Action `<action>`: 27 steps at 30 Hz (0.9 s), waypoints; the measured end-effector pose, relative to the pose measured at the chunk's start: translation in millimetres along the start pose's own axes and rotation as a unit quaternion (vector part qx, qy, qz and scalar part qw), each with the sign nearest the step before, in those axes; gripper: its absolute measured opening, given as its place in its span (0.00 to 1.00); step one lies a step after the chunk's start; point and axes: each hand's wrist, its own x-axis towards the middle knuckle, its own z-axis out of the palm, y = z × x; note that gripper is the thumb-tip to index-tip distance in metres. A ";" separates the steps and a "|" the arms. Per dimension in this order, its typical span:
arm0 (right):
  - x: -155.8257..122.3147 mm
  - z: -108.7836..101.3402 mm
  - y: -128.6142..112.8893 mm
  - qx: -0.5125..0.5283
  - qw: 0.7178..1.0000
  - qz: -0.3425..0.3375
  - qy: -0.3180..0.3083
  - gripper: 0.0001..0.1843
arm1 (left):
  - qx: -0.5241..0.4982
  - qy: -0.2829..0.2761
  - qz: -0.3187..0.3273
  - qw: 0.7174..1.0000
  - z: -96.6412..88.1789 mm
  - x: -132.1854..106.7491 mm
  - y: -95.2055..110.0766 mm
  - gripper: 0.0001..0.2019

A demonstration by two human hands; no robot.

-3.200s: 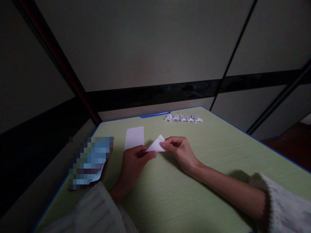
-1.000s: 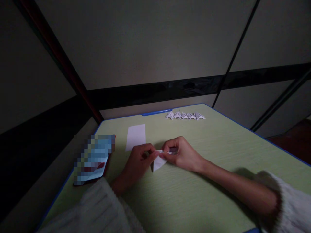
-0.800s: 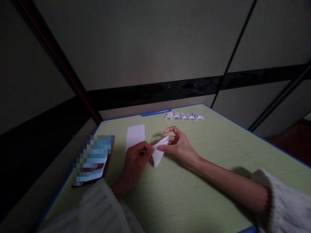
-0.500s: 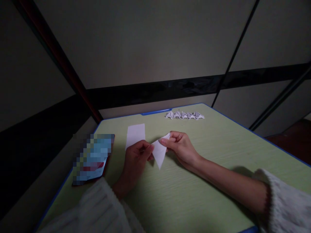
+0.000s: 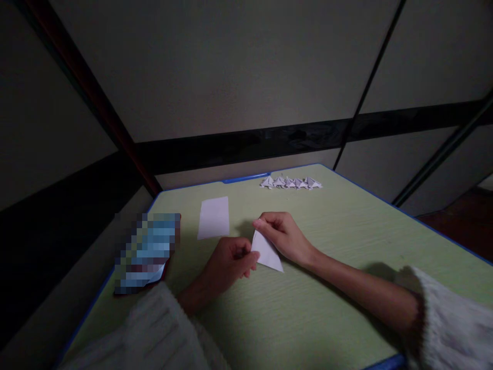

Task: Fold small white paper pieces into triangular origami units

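A small white folded paper (image 5: 266, 252), roughly triangular, is held between both hands above the table. My right hand (image 5: 284, 237) pinches its upper corner between thumb and fingers. At the paper's lower left corner, my left hand (image 5: 233, 259) is closed with thumb against fingers. One point of the paper juts toward the lower right. Behind my left hand a flat white sheet of paper (image 5: 213, 218) lies on the table. Several folded white paper figures (image 5: 290, 183) stand in a row near the far edge.
The pale green table (image 5: 346, 226) has a blue rim. On its left side lies a tablet or phone (image 5: 148, 252) with a dark red edge, its screen blurred out. Cabinet panels (image 5: 246, 72) rise just behind the far edge.
The folded paper has turned, its free point swinging from straight down to the lower right. My left hand has moved lower and rightward, uncovering the flat sheet.
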 end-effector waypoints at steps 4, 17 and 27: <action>3.2 4.0 0.8 0.068 0.995 0.060 -0.052 0.16 | -0.008 0.037 -0.005 0.999 -2.2 2.1 -2.5 0.11; 5.7 -5.8 4.3 0.064 0.996 0.038 0.050 0.21 | -0.030 0.020 -0.044 0.998 -3.1 2.0 -2.8 0.11; 1.4 7.4 3.6 0.102 0.992 0.069 -0.008 0.19 | -0.044 0.066 -0.024 0.997 -5.1 5.1 -2.6 0.11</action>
